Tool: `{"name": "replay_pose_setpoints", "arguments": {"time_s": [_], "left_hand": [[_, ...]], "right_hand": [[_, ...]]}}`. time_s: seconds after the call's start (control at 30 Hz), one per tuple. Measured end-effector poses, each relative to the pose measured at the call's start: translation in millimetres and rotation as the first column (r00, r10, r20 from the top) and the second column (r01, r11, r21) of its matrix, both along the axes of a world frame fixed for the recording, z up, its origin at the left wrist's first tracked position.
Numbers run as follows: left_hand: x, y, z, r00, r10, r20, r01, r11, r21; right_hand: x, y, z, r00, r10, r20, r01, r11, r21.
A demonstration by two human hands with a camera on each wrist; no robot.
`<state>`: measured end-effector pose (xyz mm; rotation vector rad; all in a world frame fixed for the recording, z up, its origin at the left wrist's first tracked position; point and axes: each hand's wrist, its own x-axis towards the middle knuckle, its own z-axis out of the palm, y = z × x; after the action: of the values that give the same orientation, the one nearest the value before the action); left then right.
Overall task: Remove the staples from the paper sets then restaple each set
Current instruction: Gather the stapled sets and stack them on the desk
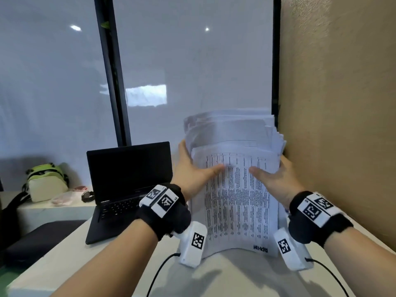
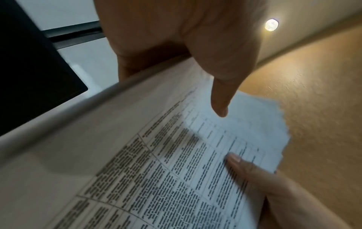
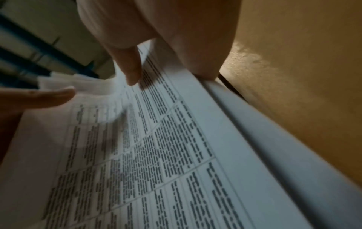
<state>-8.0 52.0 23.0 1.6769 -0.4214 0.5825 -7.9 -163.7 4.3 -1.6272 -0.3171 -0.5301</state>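
Two hands, the left hand (image 1: 194, 171) and the right hand (image 1: 276, 181), one paper stack (image 1: 237, 189), one laptop (image 1: 126, 185) and one bag (image 1: 46, 182) are counted.

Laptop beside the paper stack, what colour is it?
Black laptop, screen dark; best seen in the head view.

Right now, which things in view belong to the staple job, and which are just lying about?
Job:
- paper stack, standing on edge on the table
- left hand and right hand, gripping its sides, thumbs on the printed front sheet

Lying about:
- open laptop
- green bag
- watch

No stapler or staple remover shows.
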Motion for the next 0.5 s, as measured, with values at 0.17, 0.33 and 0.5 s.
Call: {"name": "replay_pose_setpoints", "arguments": {"time_s": [0.17, 0.33, 0.5], "left_hand": [[10.3, 16.5, -4.0, 0.999, -0.044, -0.031, 0.034, 0.968, -0.247], [6.3, 22.2, -19.3, 0.982, -0.144, -0.126, 0.131, 0.986, -0.102], [-2.1, -9.4, -3.4, 0.988, -0.015, 0.154, 0.004, 0.997, 0.075]], "right_hand": [[-2.3, -4.5, 7.8, 1.0, -0.01, 0.02, 0.007, 0.99, 0.142], [-2.1, -13.6, 16.3, 0.994, 0.097, -0.058, -0.088, 0.987, 0.131], [-4.1, 6.4, 16.2, 0.984, 0.173, -0.032, -0.175, 0.983, -0.058]]}}
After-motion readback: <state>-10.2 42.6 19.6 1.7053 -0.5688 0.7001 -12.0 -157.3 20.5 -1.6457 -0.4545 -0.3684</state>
